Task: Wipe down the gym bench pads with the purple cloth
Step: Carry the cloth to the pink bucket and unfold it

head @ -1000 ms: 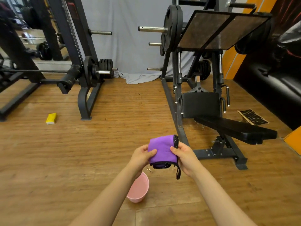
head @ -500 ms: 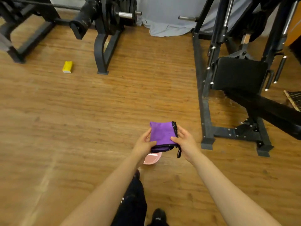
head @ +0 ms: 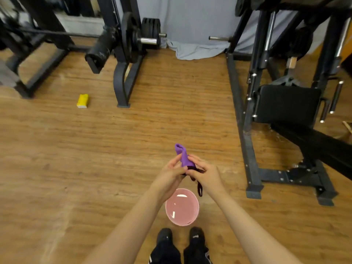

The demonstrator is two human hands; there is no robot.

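The flat-folded purple cloth is now bunched upright, both hands' fingers gripping it.

— Where does the cloth sit?

— Between the two grips: left grip on its left side, right grip on its right, both closed around it, its top sticking up beyond them.

— And the bowl?

— On the floor just below the grips, in front of the person's shoes.

— The bench pads?

— Well to the right of the right grip and farther away, on the frame.

— Anything to the left?

— A small block lies on the floor far beyond the left grip, with a weight rack just right of it.
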